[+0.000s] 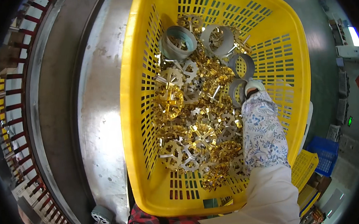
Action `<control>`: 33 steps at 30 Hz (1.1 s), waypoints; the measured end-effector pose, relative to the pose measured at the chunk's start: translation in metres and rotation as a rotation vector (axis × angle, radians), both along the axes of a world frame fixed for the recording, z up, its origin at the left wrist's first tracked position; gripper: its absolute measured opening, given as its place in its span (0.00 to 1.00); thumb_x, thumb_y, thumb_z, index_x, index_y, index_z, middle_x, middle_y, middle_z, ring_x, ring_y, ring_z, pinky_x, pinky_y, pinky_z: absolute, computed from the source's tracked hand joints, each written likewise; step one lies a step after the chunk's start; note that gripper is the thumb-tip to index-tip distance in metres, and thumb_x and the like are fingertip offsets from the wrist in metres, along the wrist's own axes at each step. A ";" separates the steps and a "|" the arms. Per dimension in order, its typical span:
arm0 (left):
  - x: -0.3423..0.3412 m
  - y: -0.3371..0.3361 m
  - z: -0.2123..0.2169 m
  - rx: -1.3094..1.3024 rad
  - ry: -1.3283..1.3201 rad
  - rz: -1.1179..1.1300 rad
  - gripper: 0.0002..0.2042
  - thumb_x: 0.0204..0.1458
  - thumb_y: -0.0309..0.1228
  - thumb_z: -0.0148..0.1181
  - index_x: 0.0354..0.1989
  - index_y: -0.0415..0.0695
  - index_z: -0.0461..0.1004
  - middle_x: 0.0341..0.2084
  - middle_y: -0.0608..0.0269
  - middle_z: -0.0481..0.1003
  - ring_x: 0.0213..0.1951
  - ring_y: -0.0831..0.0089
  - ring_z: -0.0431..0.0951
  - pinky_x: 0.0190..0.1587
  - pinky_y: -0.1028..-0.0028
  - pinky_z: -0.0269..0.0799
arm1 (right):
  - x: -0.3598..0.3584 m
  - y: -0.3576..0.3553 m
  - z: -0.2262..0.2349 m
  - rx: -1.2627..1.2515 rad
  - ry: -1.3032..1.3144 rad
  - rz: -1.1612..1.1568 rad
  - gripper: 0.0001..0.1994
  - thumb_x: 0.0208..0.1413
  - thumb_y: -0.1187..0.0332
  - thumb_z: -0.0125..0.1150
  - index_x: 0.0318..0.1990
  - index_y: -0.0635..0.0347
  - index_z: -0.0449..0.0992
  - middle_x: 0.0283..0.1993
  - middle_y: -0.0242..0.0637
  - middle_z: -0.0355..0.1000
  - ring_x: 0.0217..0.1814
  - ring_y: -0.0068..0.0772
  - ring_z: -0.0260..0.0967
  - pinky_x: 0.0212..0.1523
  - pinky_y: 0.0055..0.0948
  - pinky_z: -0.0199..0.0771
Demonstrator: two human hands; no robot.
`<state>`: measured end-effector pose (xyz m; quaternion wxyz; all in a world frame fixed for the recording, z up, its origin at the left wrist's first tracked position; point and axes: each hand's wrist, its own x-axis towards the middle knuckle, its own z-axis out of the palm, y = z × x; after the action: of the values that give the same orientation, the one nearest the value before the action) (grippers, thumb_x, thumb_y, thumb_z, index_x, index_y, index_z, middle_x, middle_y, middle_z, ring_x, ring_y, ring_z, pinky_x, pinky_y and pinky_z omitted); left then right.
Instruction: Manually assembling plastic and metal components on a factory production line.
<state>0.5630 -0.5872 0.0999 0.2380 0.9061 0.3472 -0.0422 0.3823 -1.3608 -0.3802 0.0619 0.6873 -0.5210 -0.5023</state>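
Note:
My right hand (255, 85), in a pale glove below a flower-patterned sleeve cover, reaches into a yellow plastic basket (131, 115). Its fingers close on the edge of a grey ring (236, 93), though the fingertips are partly hidden. A second grey ring (242, 65) lies against it on the far side. Two wider pale rings, a greenish one (178, 43) and a grey-white one (217, 40), rest farther back. Under and around them spread gold-coloured metal pieces (203, 137) and silver spoked wheels (171, 153). I cannot make out my left hand.
A bare metal work surface (101, 116) runs along the basket's left side. Near its front end sit grey round parts with spoked insides (101, 215). A curved row of dark red bars (17, 107) stands farther left. Blue (324, 154) and yellow (305, 166) crates lie at the right.

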 end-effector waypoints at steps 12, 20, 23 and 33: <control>0.015 0.013 -0.071 -0.442 0.049 -0.249 0.18 0.63 0.35 0.50 0.60 0.43 0.64 0.45 0.56 0.70 0.46 0.66 0.72 0.46 0.69 0.72 | 0.011 0.013 0.147 -0.072 -0.599 0.015 0.20 0.55 0.74 0.49 0.56 0.54 0.71 0.51 0.54 0.73 0.53 0.57 0.71 0.51 0.47 0.72; 0.066 -0.142 -0.097 -0.926 0.306 -0.697 0.27 0.62 0.40 0.51 0.66 0.41 0.56 0.62 0.53 0.62 0.60 0.61 0.66 0.60 0.62 0.64 | 0.139 0.151 0.361 0.724 -1.540 -0.475 0.22 0.48 0.75 0.61 0.54 0.64 0.71 0.50 0.37 0.75 0.51 0.31 0.71 0.53 0.31 0.71; 0.092 -0.185 -0.088 -1.408 0.266 -0.502 0.33 0.60 0.38 0.52 0.70 0.38 0.46 0.65 0.51 0.55 0.67 0.58 0.55 0.65 0.62 0.57 | 0.221 0.254 0.391 1.114 -1.456 -0.392 0.21 0.48 0.76 0.57 0.53 0.61 0.72 0.46 0.41 0.76 0.50 0.37 0.73 0.53 0.33 0.71; 0.103 0.000 -0.199 -1.067 -0.097 0.470 0.16 0.58 0.46 0.59 0.51 0.53 0.73 0.40 0.70 0.76 0.36 0.76 0.76 0.34 0.70 0.77 | 0.357 0.420 0.271 0.955 -0.837 0.547 0.17 0.57 0.67 0.49 0.54 0.54 0.70 0.41 0.55 0.76 0.46 0.55 0.73 0.50 0.47 0.72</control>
<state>0.6656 -0.5867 -0.0988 0.6801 0.5604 0.4583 -0.1160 0.7394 -0.9407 -0.1087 -0.3295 0.8820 -0.0308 -0.3355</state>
